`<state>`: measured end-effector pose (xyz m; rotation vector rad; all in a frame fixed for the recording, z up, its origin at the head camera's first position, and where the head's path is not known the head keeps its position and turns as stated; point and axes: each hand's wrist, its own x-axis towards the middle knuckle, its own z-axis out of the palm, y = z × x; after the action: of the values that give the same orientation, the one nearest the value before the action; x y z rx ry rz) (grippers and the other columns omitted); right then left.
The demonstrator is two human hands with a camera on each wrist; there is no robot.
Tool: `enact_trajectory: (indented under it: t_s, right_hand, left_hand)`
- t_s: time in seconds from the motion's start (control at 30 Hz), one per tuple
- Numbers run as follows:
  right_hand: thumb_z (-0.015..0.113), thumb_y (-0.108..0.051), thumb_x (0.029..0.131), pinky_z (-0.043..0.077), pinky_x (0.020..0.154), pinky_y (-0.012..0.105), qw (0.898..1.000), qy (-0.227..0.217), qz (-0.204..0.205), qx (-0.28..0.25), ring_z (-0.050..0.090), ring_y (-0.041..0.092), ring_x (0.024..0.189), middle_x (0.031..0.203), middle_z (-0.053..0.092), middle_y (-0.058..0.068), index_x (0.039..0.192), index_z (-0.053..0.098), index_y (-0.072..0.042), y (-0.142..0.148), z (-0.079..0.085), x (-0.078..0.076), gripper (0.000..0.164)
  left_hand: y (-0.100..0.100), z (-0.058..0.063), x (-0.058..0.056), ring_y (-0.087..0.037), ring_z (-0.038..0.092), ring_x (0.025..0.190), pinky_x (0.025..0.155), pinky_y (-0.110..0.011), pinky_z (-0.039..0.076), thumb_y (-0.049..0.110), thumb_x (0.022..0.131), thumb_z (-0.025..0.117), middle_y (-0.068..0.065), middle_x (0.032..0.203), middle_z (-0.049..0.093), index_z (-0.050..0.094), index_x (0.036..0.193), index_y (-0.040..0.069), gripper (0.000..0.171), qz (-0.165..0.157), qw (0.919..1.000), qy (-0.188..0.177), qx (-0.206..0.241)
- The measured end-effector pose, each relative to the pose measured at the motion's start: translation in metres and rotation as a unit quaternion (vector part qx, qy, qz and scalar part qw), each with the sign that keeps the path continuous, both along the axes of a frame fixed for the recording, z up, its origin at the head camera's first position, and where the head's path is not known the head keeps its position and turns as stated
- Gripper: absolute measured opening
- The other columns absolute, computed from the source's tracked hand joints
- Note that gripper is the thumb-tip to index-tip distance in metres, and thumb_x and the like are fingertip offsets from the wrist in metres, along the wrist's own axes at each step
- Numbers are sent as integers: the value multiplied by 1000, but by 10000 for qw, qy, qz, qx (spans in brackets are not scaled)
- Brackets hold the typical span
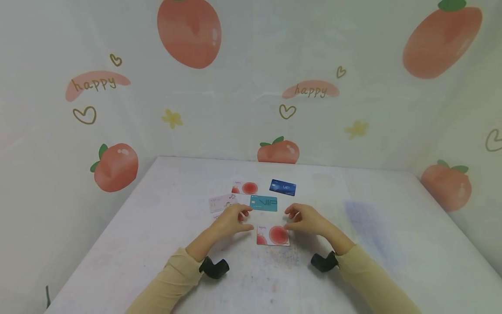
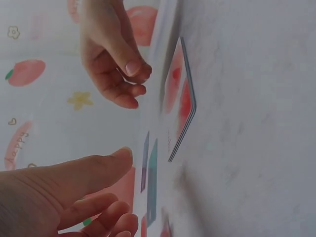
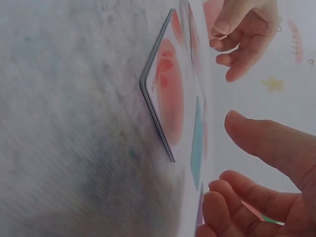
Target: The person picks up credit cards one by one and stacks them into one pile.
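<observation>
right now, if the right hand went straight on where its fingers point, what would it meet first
Probably the left hand, just opposite. The teal card lies lower on the table, so the right hand would likely pass over it, though depth is unclear.

Around one teal card (image 1: 263,203): one navy card (image 1: 283,187) at two o'clock, one red-and-white card (image 1: 244,188) at ten, one pink card (image 1: 221,204) at nine, one half-hidden card (image 1: 216,216) past eight, one card stack (image 1: 273,236) (depth unclear) near six. Two grips: left hand (image 1: 232,221), right hand (image 1: 306,219). Two black wrist pieces (image 1: 215,269).
</observation>
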<state>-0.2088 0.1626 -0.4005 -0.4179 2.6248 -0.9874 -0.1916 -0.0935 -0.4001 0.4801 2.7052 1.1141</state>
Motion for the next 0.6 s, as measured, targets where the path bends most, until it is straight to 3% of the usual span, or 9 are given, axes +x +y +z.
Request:
enact_trajectory:
  t_s: [0.33,0.6]
  right_hand:
    - [74,-20,78,54,76,30,9998,83,36,-174,56,18,85,97,61,10,110,59,-2,-1,4,-20,40]
    - [73,-20,80,54,79,31,9998,137,-37,-144,57,20,89,99,61,12,111,59,-1,-4,2,-37,39]
  left_hand:
    - [-3,6,-18,-15,51,79,65,-20,47,16,78,75,-10,102,62,58,123,4,49,248,9997,-9,39]
    - [-4,3,-36,-16,53,80,71,-23,51,13,77,75,-11,100,61,58,122,1,49,376,9992,-44,102]
